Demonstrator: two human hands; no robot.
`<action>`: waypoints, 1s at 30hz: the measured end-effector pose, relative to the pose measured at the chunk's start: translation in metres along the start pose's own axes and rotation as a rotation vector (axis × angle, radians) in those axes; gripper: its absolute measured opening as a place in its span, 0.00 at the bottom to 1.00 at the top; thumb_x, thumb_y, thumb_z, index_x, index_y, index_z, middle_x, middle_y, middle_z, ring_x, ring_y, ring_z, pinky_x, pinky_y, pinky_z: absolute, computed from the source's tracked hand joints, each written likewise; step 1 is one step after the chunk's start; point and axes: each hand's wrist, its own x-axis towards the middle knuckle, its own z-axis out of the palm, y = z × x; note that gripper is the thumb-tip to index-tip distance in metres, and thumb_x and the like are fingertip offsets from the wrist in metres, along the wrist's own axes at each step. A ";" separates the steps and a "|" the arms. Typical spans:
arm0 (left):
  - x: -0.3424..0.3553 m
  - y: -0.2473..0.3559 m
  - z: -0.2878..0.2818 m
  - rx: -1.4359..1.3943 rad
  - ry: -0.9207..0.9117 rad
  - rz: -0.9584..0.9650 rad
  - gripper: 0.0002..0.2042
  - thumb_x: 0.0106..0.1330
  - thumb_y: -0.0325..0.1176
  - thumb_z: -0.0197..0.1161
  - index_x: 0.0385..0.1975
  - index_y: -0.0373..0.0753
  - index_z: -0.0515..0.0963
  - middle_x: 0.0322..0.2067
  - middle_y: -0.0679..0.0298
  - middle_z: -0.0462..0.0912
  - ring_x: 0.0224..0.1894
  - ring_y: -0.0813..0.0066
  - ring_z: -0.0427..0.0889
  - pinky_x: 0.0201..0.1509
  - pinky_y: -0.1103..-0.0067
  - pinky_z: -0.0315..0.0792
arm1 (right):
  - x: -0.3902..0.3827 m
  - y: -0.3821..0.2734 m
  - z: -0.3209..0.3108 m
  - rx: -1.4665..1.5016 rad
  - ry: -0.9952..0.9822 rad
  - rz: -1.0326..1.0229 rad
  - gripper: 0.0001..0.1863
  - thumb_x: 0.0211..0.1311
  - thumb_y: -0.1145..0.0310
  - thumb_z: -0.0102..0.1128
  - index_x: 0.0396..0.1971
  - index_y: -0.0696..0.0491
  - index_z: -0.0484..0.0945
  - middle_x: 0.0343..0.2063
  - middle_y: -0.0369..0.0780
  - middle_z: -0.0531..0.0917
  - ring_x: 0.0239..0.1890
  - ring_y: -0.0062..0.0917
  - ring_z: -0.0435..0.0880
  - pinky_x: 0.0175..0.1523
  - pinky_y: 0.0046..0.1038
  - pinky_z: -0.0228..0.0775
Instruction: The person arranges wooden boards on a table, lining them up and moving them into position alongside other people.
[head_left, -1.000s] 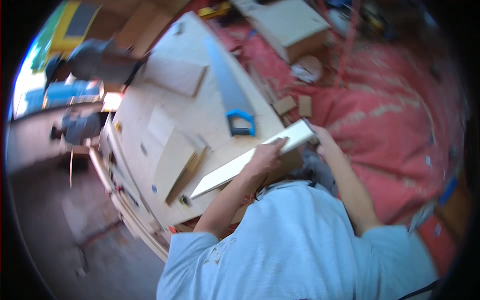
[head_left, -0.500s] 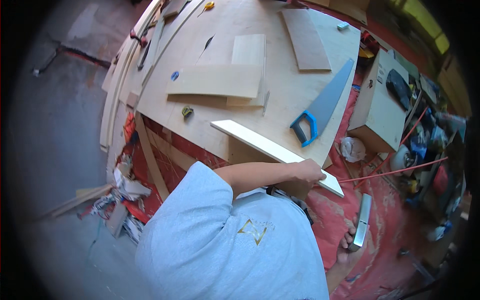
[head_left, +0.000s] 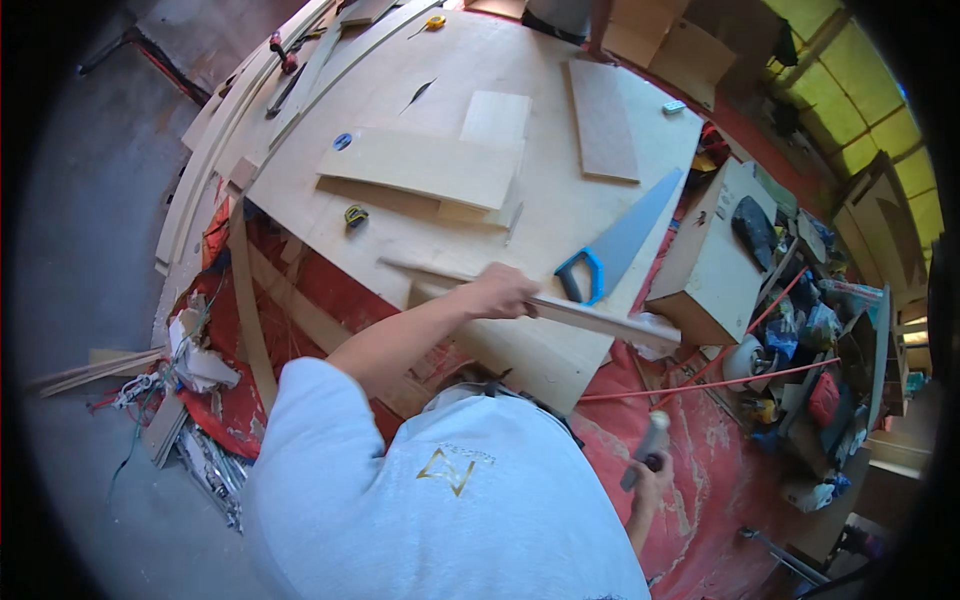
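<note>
My left hand [head_left: 500, 290] is closed round a long, narrow wooden strip [head_left: 610, 322], gripping it near its middle. The strip is raised slantwise over the near edge of the plywood table [head_left: 540, 362] and runs past it on the right. Low on the right, my right hand [head_left: 652, 484] is wrapped round a metal hand plane [head_left: 652, 442], held above the red floor covering and apart from the strip. Just beyond the strip lies a handsaw [head_left: 632, 232] with a blue and black handle. A tape measure [head_left: 356, 216] rests near the table's left edge.
Flat boards [head_left: 425, 172] lie mid-table, another board [head_left: 603, 120] farther right. A co-worker's arm [head_left: 600, 30] touches the far edge. A box [head_left: 712, 255] and piled clutter [head_left: 800, 320] stand at right. Long planks [head_left: 215, 170] and scraps [head_left: 200, 360] line the left.
The strip has been lifted and turned, its wide pale face no longer showing. My left hand has moved left and away from me. The plane has turned and moved left; its sole is less visible.
</note>
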 end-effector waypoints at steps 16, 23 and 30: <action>-0.205 -0.051 -0.037 -1.238 1.466 -0.674 0.19 0.65 0.32 0.77 0.49 0.27 0.81 0.46 0.56 0.87 0.42 0.67 0.87 0.49 0.69 0.82 | 0.109 -0.012 0.258 -0.819 -0.397 -0.775 0.19 0.54 0.71 0.68 0.48 0.57 0.81 0.50 0.46 0.81 0.54 0.44 0.83 0.58 0.42 0.78; -0.170 -0.133 0.015 -1.709 1.623 -0.593 0.22 0.67 0.34 0.74 0.54 0.24 0.78 0.52 0.51 0.85 0.52 0.55 0.86 0.59 0.59 0.82 | 0.101 -0.095 0.301 0.188 -0.639 0.097 0.27 0.72 0.50 0.67 0.60 0.54 0.75 0.54 0.46 0.80 0.47 0.35 0.86 0.44 0.37 0.84; -0.049 -0.246 0.020 -2.199 1.354 -0.450 0.22 0.72 0.38 0.70 0.58 0.29 0.77 0.56 0.52 0.83 0.57 0.57 0.83 0.65 0.59 0.78 | 0.154 -0.188 0.440 0.094 -0.470 -0.103 0.35 0.69 0.63 0.71 0.70 0.62 0.68 0.52 0.44 0.82 0.47 0.25 0.84 0.41 0.27 0.83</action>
